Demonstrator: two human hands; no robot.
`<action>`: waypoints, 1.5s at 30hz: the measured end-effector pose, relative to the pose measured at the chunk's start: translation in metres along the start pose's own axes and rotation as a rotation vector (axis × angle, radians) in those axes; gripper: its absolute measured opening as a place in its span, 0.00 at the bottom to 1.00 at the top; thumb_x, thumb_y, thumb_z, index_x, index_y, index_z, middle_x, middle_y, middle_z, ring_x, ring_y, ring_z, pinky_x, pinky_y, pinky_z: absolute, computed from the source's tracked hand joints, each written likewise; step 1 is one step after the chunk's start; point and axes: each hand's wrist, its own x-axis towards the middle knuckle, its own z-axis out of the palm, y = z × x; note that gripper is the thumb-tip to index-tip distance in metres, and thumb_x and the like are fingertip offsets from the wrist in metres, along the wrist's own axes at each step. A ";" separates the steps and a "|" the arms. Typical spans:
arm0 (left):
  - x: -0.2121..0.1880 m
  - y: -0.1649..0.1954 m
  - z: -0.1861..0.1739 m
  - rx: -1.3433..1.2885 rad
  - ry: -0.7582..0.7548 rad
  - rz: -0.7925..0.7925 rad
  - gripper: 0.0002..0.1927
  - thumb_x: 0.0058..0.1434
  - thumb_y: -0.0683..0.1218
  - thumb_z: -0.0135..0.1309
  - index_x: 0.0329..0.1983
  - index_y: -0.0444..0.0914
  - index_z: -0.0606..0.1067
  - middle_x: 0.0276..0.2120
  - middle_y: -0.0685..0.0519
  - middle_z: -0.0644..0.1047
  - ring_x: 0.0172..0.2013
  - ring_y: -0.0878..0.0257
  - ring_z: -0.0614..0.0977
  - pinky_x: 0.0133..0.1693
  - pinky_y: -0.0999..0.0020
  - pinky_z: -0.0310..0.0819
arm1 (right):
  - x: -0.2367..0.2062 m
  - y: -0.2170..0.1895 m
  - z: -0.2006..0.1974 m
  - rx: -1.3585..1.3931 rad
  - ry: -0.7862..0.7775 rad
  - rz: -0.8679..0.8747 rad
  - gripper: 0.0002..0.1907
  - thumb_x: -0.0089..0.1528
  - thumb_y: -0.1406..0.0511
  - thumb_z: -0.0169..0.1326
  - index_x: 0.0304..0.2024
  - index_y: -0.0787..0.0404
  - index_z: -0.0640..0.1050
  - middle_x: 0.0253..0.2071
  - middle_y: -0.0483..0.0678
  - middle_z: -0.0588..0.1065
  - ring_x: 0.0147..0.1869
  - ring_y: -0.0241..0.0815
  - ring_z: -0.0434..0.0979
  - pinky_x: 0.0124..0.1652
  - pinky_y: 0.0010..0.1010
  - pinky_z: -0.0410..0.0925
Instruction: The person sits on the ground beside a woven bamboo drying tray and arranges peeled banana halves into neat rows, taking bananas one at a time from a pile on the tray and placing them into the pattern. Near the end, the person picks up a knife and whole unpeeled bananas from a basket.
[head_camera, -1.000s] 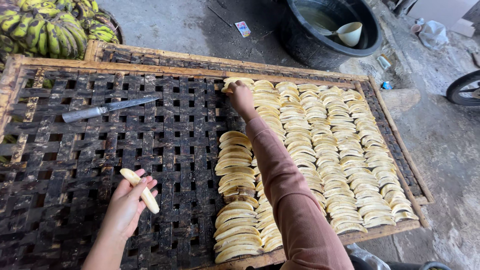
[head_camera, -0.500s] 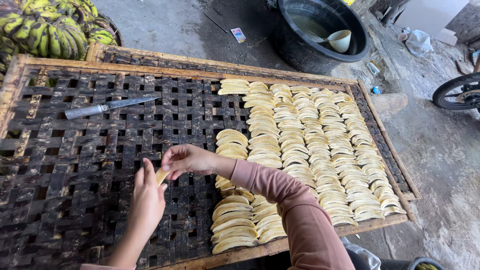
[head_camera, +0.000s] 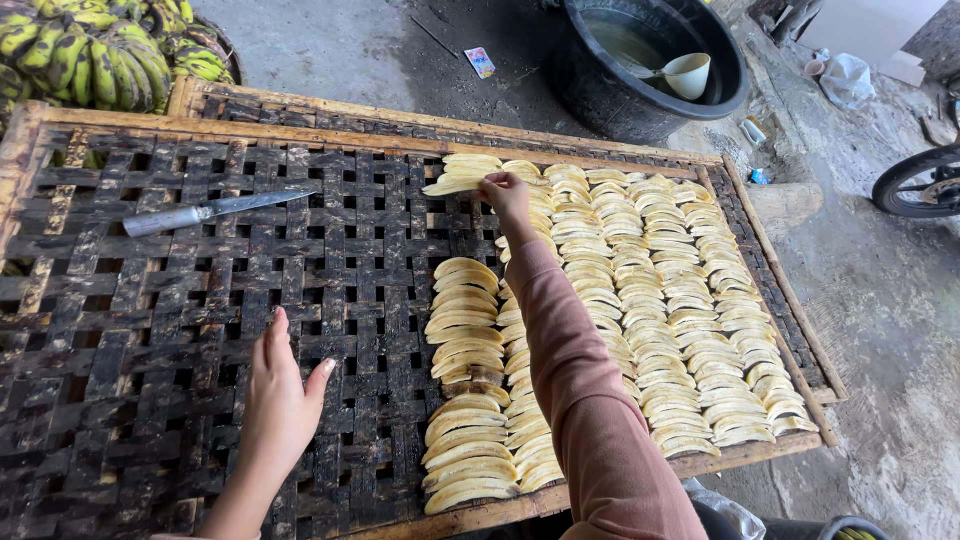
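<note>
Right hand lays a pale yellow banana slice at the far end of the rows on a dark woven drying rack.

The right hand (head_camera: 505, 192), in a pink long sleeve (head_camera: 585, 390), reaches toward 12 o'clock; its grip is pinched closed on the end of one long, flat, pale yellow banana slice (head_camera: 450, 185). The slice lies at the top of the leftmost row, pointing to 9 o'clock and touching the slices beside it. It looks thin, curved and matte. The left hand (head_camera: 280, 400) rests at 7 o'clock on the dark woven bamboo rack (head_camera: 150, 300), fingers loosely open and holding nothing. The many overlapping rows of yellow banana slices (head_camera: 660, 300) fill the rack from centre toward 3 o'clock. A metal-handled knife (head_camera: 215, 212) lies at 10 o'clock. Green bananas (head_camera: 90, 50) sit at 11 o'clock, a black basin (head_camera: 650, 60) at 1 o'clock.
</note>
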 end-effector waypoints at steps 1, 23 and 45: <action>0.000 0.000 0.001 0.014 -0.006 -0.004 0.45 0.61 0.50 0.58 0.75 0.28 0.50 0.66 0.30 0.64 0.59 0.37 0.75 0.56 0.49 0.74 | 0.004 0.000 -0.006 -0.090 0.052 -0.035 0.06 0.58 0.71 0.63 0.36 0.66 0.78 0.33 0.51 0.80 0.35 0.40 0.83 0.34 0.27 0.77; -0.001 0.006 -0.009 -0.074 0.070 0.024 0.42 0.61 0.47 0.60 0.73 0.30 0.54 0.65 0.31 0.64 0.59 0.40 0.74 0.56 0.51 0.73 | -0.069 -0.044 0.097 -0.929 -0.254 -0.770 0.12 0.59 0.62 0.64 0.42 0.60 0.79 0.44 0.55 0.73 0.50 0.57 0.75 0.48 0.44 0.71; -0.018 -0.032 -0.050 -0.834 0.517 -0.047 0.27 0.70 0.37 0.55 0.70 0.36 0.61 0.69 0.44 0.66 0.62 0.58 0.73 0.61 0.62 0.72 | -0.214 -0.104 0.290 -1.097 -0.342 -1.247 0.21 0.46 0.57 0.56 0.42 0.52 0.79 0.43 0.47 0.74 0.48 0.48 0.78 0.38 0.38 0.72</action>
